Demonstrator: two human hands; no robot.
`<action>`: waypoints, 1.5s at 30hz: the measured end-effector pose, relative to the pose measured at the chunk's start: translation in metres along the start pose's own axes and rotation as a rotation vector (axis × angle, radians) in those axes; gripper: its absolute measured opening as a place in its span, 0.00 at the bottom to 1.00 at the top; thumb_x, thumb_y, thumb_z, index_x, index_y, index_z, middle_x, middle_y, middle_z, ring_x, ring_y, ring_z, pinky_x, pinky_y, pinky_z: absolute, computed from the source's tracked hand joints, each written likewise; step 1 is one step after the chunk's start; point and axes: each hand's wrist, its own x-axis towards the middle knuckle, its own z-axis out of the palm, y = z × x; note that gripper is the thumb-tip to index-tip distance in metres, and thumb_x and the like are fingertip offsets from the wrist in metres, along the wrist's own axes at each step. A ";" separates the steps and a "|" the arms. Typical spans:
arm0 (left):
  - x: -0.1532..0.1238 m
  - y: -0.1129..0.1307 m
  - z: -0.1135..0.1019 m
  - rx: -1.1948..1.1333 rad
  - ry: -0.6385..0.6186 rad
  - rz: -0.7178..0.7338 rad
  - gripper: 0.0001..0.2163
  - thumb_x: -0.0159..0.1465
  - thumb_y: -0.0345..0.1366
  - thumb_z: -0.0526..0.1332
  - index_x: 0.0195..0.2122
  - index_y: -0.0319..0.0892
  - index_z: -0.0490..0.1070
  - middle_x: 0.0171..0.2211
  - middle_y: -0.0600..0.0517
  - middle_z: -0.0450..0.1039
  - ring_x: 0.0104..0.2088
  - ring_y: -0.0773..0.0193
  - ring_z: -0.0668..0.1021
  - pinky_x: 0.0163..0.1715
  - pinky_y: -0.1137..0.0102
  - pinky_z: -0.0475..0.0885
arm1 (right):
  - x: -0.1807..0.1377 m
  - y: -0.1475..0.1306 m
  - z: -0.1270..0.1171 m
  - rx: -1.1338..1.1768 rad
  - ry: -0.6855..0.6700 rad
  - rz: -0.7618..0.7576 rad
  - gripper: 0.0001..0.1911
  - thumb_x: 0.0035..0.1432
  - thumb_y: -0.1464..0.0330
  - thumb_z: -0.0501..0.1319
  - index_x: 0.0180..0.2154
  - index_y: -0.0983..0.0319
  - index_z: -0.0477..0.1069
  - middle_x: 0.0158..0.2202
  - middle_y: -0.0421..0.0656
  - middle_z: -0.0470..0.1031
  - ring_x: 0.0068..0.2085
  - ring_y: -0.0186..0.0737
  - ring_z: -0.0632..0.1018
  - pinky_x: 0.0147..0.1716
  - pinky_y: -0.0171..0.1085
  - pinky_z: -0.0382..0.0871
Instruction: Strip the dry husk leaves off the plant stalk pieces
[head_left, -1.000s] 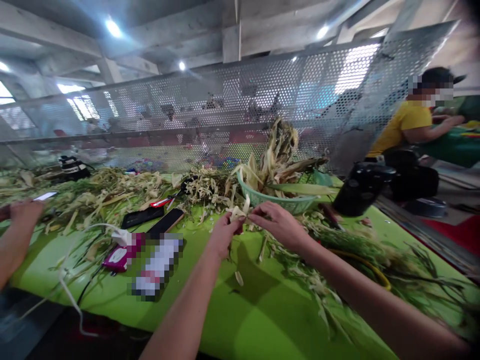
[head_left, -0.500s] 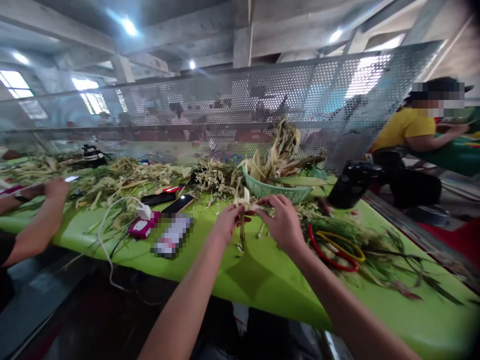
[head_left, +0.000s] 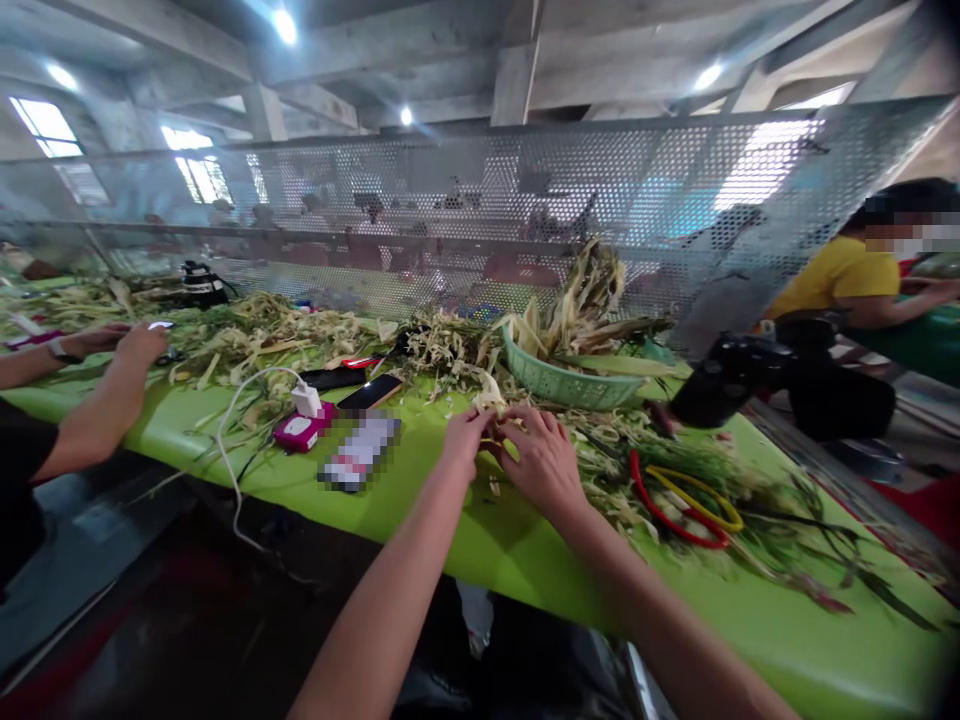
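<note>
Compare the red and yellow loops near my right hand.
The red loop lies nearer the right hand, which grips a pale husk; the yellow loop sits farther right. The red loop looks thicker than the yellow loop. Both lie flat, overlapping, on the green table.

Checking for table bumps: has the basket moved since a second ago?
No. The basket stays between the phone and the black camera; only the view shifted.
</note>
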 end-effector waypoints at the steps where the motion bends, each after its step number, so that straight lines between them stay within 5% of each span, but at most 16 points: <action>1: 0.000 -0.002 0.000 -0.004 0.000 -0.001 0.13 0.48 0.42 0.68 0.27 0.39 0.72 0.21 0.53 0.70 0.21 0.69 0.70 0.22 0.73 0.63 | 0.000 0.000 0.003 -0.022 -0.005 0.008 0.06 0.58 0.66 0.60 0.37 0.58 0.73 0.48 0.47 0.70 0.47 0.50 0.67 0.42 0.45 0.58; 15: -0.008 -0.013 -0.006 0.106 -0.184 0.176 0.12 0.53 0.40 0.65 0.34 0.38 0.73 0.29 0.51 0.72 0.28 0.69 0.71 0.32 0.73 0.66 | -0.001 0.002 0.013 -0.087 0.015 0.068 0.04 0.58 0.69 0.56 0.34 0.60 0.69 0.41 0.49 0.73 0.43 0.49 0.69 0.39 0.43 0.58; 23: -0.006 -0.007 -0.013 0.219 -0.040 0.282 0.09 0.56 0.40 0.62 0.29 0.39 0.71 0.24 0.54 0.69 0.27 0.69 0.69 0.31 0.73 0.63 | -0.006 0.000 0.010 0.110 -0.004 0.032 0.03 0.56 0.71 0.58 0.30 0.59 0.69 0.46 0.46 0.72 0.46 0.48 0.70 0.42 0.42 0.61; 27: -0.011 -0.002 -0.013 0.346 -0.011 0.311 0.08 0.58 0.40 0.60 0.28 0.40 0.71 0.25 0.53 0.72 0.27 0.66 0.70 0.29 0.73 0.61 | -0.006 0.006 0.007 0.259 0.075 0.068 0.06 0.59 0.65 0.58 0.32 0.59 0.70 0.41 0.46 0.73 0.44 0.47 0.71 0.43 0.43 0.61; 32: -0.016 0.000 -0.009 0.486 -0.081 0.311 0.08 0.59 0.39 0.59 0.29 0.41 0.73 0.27 0.50 0.75 0.27 0.65 0.71 0.29 0.72 0.61 | -0.002 0.024 0.008 0.676 0.254 0.351 0.11 0.59 0.60 0.57 0.39 0.60 0.68 0.37 0.45 0.71 0.40 0.42 0.72 0.42 0.41 0.64; 36: -0.021 0.002 -0.007 0.530 -0.201 0.332 0.11 0.59 0.44 0.60 0.33 0.41 0.75 0.30 0.50 0.76 0.28 0.64 0.71 0.32 0.71 0.62 | -0.001 0.034 0.015 1.077 0.191 0.568 0.17 0.53 0.55 0.62 0.37 0.61 0.68 0.35 0.43 0.72 0.36 0.40 0.72 0.39 0.40 0.66; 45: -0.026 0.003 -0.004 0.521 -0.337 0.338 0.17 0.58 0.50 0.59 0.36 0.40 0.75 0.28 0.52 0.72 0.30 0.65 0.70 0.33 0.72 0.62 | -0.003 0.032 0.020 1.199 0.154 0.598 0.20 0.45 0.54 0.67 0.34 0.61 0.67 0.31 0.40 0.72 0.33 0.39 0.73 0.37 0.39 0.68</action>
